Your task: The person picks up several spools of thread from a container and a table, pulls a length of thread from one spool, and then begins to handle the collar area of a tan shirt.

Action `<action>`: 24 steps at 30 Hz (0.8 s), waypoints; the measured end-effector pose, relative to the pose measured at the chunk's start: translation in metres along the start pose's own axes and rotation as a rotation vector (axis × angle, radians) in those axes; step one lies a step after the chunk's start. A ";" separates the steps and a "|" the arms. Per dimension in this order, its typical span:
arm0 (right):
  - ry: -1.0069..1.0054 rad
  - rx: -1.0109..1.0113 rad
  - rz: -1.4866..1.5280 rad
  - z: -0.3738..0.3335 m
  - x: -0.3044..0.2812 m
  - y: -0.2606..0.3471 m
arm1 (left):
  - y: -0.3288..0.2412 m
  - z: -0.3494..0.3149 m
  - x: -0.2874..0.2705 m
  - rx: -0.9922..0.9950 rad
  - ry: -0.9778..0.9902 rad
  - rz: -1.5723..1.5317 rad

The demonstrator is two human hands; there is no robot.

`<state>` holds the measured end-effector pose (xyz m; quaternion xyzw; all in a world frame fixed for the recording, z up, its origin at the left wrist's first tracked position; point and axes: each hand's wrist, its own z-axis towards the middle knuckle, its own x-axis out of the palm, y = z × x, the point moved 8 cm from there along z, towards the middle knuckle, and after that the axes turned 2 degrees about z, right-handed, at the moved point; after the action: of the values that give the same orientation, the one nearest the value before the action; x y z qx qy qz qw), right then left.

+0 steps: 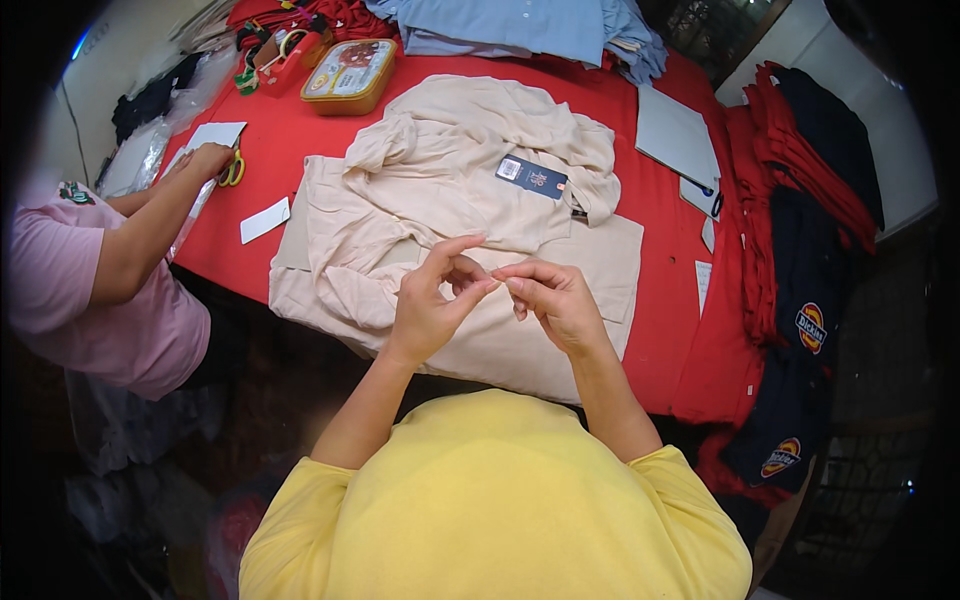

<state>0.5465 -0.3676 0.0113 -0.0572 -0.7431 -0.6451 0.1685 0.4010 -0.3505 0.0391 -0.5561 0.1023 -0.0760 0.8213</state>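
Observation:
My left hand [433, 305] and my right hand [556, 303] meet fingertip to fingertip over a beige garment [470, 130]. Both are closed in a pinch, the left with its index finger raised. Whatever lies between the fingertips is too small to make out. The garment is spread loosely, its sleeves bunched. A dark blue hang tag [531, 177] rests on it, just beyond my fingers. Under it lies more beige folded cloth [610, 275], reaching the table's near edge.
The table has a red cover [665, 290]. At the left a person in pink [150, 335] works near yellow-handled scissors [232, 169] and a white card [265, 221]. Behind stand a yellow tub [349, 78] and blue shirts [500, 22]. Red and navy garments [800, 240] hang at the right.

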 end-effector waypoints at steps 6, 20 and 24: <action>-0.119 -0.241 -0.581 -0.003 0.000 0.028 | -0.014 0.004 0.005 0.030 0.064 0.402; -0.120 -0.203 -0.756 -0.001 0.002 0.028 | -0.021 0.012 0.008 0.146 0.100 0.461; -0.126 -0.081 -0.521 0.002 -0.007 0.009 | -0.015 0.014 0.008 0.097 0.110 0.448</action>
<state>0.5553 -0.3629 0.0172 0.0890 -0.7154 -0.6911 -0.0523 0.4120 -0.3453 0.0574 -0.4743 0.2641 0.0729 0.8367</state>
